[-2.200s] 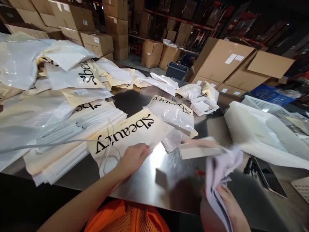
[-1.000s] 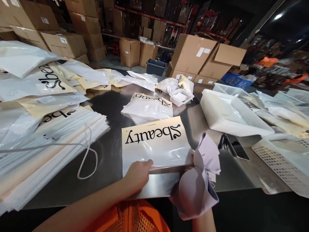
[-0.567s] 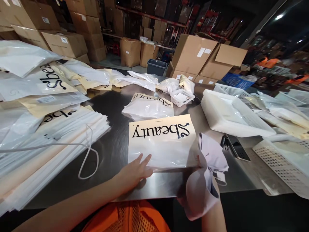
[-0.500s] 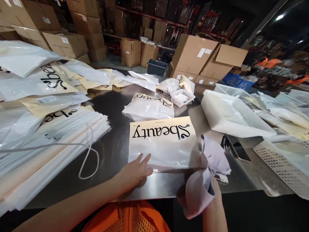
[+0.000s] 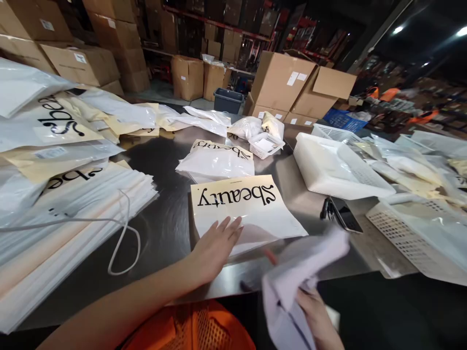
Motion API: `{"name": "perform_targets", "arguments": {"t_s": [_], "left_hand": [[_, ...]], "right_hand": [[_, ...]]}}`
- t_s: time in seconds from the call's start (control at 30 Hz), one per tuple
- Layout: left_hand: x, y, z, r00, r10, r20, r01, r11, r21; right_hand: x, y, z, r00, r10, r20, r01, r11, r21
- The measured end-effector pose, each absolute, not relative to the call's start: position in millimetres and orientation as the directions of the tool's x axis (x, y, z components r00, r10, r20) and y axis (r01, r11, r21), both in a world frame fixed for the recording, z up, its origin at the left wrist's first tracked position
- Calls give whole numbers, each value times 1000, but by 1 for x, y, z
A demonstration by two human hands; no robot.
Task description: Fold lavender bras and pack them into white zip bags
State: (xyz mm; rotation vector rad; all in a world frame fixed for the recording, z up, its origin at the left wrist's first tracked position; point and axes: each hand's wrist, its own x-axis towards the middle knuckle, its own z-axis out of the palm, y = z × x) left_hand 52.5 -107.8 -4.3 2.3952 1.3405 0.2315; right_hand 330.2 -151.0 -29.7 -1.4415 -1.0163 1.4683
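Note:
A plastic bag (image 5: 284,221) with a cream band and "Sbeauty" print lies on the metal table in front of me, its lettering upside down. My left hand (image 5: 217,247) rests on the bag's near left part, fingers stretched out. Over the table's front edge, to the right of the bag, my right hand (image 5: 310,308) grips a pale lilac folded garment (image 5: 288,279), blurred by motion. Cloth hides most of the right fingers. Behind the bag lies another filled Sbeauty bag (image 5: 219,163).
Stacked flat bags (image 5: 83,233) with a white cord (image 5: 137,243) fill the left side. On the right are a phone (image 5: 346,216), a white tray (image 5: 328,170) and a perforated white basket (image 5: 404,233). A small basket (image 5: 265,146) sits farther back. Cardboard boxes (image 5: 280,80) stand beyond.
The lilac garment has moved off the bag's right edge, down and nearer to me, with my right hand. My left hand has slid slightly up and right on the bag. The view has shifted slightly.

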Motion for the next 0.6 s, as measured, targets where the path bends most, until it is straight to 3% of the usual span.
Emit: {"name": "perform_targets", "arguments": {"t_s": [0.1,0.17,0.3,0.4,0.5,0.6], "left_hand": [[52,-108,-1,505,863,21,703,-425,570],[49,-110,-2,489,871,55,673,-416,612],[41,-114,-6,428,901,67,745,-394,539],[38,-118,-8,525,846,96,735,-507,451],[38,-124,-13,652,753,95,677,-634,374],[40,-134,-22,649,760,22,710,-617,339]], "right_hand": [[294,-138,-31,-239,871,-430,-59,-455,-888],[283,-128,-31,-281,816,-506,-34,-535,-844],[288,-115,-27,-273,742,-613,107,-609,-786],[292,-111,-21,-308,719,-624,265,-565,-782],[290,-105,-18,-358,675,-645,172,-632,-756],[291,-96,-27,-166,815,-555,51,-555,-830]]}}
